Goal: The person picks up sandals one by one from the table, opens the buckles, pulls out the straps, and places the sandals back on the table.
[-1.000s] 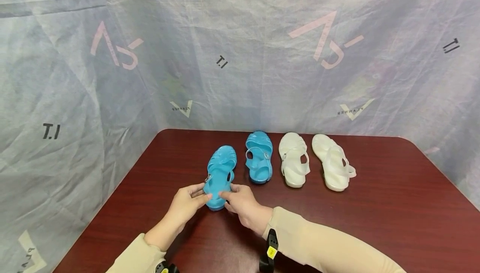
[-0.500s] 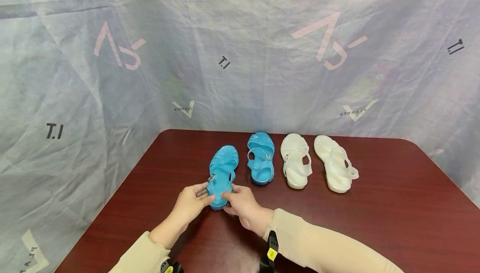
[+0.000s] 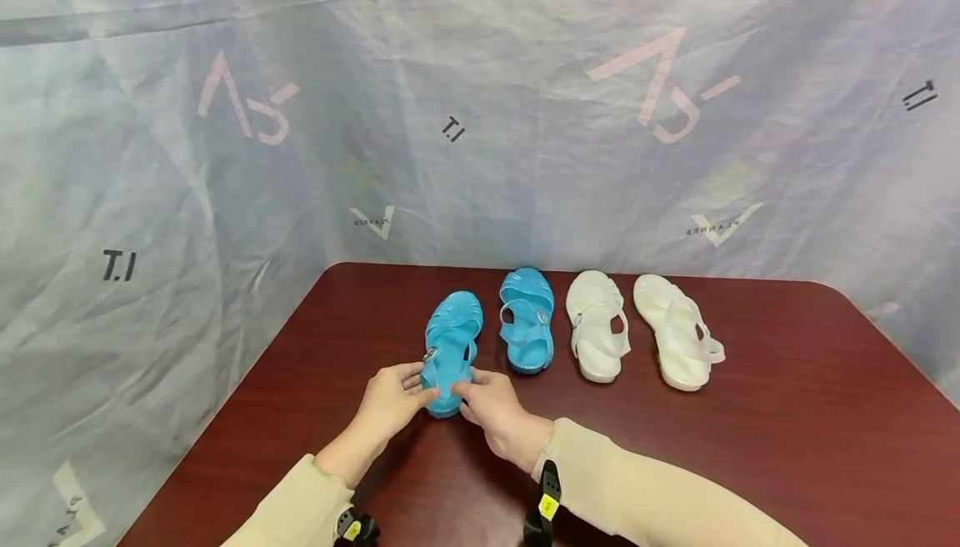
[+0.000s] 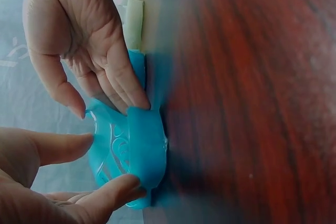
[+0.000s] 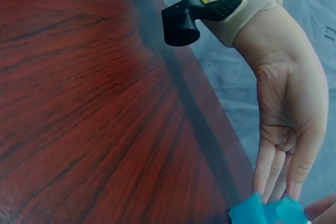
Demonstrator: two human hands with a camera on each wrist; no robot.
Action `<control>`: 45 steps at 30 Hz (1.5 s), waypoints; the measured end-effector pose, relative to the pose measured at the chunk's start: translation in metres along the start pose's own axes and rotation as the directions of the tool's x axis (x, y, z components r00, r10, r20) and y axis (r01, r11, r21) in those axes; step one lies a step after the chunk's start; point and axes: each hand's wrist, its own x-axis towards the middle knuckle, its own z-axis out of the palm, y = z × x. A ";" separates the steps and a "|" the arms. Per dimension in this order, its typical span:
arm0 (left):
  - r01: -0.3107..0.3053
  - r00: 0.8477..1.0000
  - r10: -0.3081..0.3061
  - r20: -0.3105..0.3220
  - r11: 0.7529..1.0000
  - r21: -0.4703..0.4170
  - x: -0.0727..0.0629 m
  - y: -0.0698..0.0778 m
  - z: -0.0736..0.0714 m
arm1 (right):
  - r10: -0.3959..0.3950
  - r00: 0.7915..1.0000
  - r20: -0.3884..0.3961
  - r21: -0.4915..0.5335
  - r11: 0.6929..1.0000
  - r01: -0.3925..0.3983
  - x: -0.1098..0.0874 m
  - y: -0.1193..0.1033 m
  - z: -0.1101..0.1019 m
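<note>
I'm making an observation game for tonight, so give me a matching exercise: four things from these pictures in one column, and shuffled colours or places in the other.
Things:
1. Held sandal
2. Sleeves
3. Tabletop
4. Backdrop

Colours or places:
A. Dark red
B. Printed with letters, behind the table
C. Blue, between left hand and right hand
D. Beige

Pairs: 1-C, 2-D, 3-A, 4-B.

I'm in what looks like a recording booth: printed grey fabric [image 3: 525, 172] hangs beyond the right hand [image 3: 495, 409], a wood-grain table [image 3: 787, 414] beneath, a wrist camera [image 3: 550, 482] just behind.
</note>
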 end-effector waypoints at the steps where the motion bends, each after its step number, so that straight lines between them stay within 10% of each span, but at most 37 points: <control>1: 0.003 1.000 -0.003 -0.009 1.000 0.003 0.000 0.001 0.000 | -0.001 1.000 0.000 -0.002 1.000 0.001 0.001 0.000 0.000; 45: -0.005 0.998 0.010 -0.066 0.997 0.074 0.040 0.006 0.012 | -0.045 0.999 -0.020 -0.051 0.998 0.044 0.035 -0.005 -0.013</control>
